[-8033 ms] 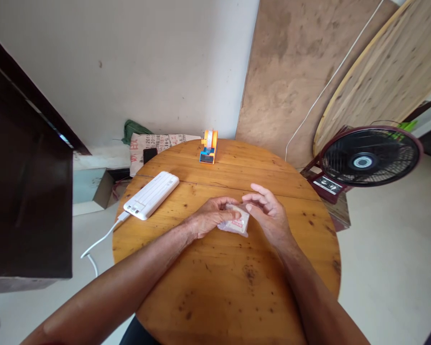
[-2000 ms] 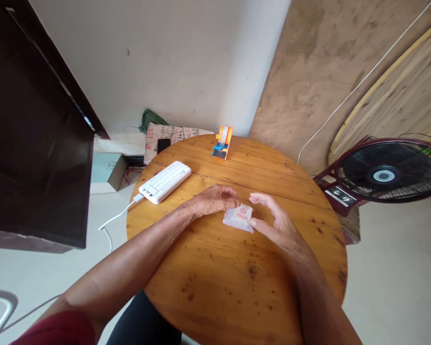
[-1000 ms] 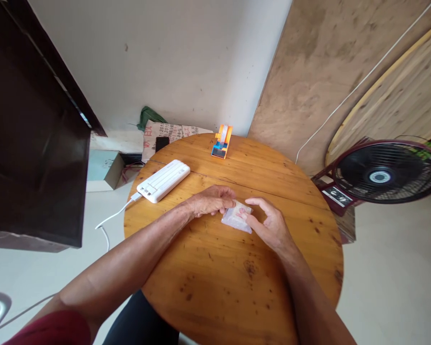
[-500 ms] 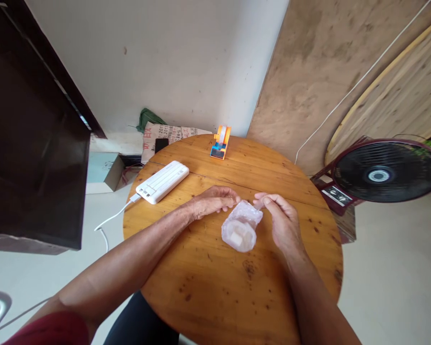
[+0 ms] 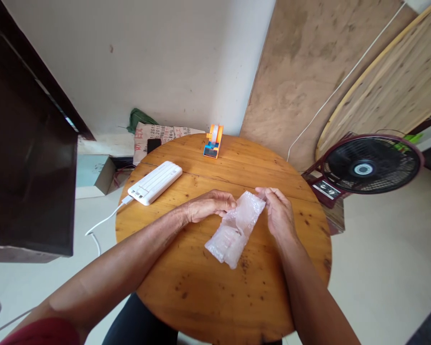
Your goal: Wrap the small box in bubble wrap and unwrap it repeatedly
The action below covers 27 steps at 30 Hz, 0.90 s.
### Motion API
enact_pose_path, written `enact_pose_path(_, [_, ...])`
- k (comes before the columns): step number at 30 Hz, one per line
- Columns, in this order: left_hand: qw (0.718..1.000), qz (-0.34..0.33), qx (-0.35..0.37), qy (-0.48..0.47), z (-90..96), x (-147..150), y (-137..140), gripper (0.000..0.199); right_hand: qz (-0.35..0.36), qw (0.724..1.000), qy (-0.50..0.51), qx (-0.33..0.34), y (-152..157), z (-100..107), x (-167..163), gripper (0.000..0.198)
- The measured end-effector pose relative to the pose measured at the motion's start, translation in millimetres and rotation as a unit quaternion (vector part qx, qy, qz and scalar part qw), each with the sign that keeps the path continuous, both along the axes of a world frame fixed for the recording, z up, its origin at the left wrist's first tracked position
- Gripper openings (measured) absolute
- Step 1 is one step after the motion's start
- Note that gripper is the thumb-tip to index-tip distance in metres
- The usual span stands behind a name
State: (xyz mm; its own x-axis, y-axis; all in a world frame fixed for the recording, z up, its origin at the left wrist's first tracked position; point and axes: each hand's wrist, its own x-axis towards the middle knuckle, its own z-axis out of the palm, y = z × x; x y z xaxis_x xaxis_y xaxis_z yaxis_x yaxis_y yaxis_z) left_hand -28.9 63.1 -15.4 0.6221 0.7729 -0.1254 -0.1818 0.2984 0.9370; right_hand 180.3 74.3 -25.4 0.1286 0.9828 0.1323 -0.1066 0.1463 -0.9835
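A strip of clear, pinkish bubble wrap [image 5: 233, 230] lies on the round wooden table in front of me, its near end folded over and wrinkled. Something pale seems to be inside the near part, but I cannot make out what. My left hand [image 5: 211, 206] has its fingers closed on the left edge of the wrap's far end. At the far right corner, my right hand [image 5: 278, 211] pinches the wrap between thumb and fingers.
On the table [image 5: 179, 287], a white power bank [image 5: 155, 182] with a plugged-in cable [image 5: 93, 232] lies left. An orange tape dispenser [image 5: 213, 141] stands at the back edge. Beyond the table's right side is a black fan [image 5: 366, 165]; a dark cabinet [image 5: 28, 143] is at left.
The bubble wrap, rolled into a rounded bundle before, is now spread flatter and longer, its near end turned toward the lower left. Both hands stay at its far end.
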Motion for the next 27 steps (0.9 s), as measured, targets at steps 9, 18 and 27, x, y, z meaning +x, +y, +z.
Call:
enact_pose_path(9, [0.996, 0.029, 0.076, 0.047, -4.1, 9.2, -4.3, 0.017, -0.015, 0.999, 0.020, -0.026, 7.4, -7.7, 3.9, 0.021])
enact_pose_path(18, [0.999, 0.006, 0.012, 0.029, -11.9, 17.3, -6.6, 0.037, -0.042, 0.998, -0.010, -0.047, 16.1, -13.5, 3.9, 0.028])
enact_pose_path(27, [0.966, 0.094, 0.194, 0.142, -8.4, 20.8, -10.4, 0.048, 0.116, 0.969, -0.217, -0.006, -18.7, 15.0, -9.1, 0.027])
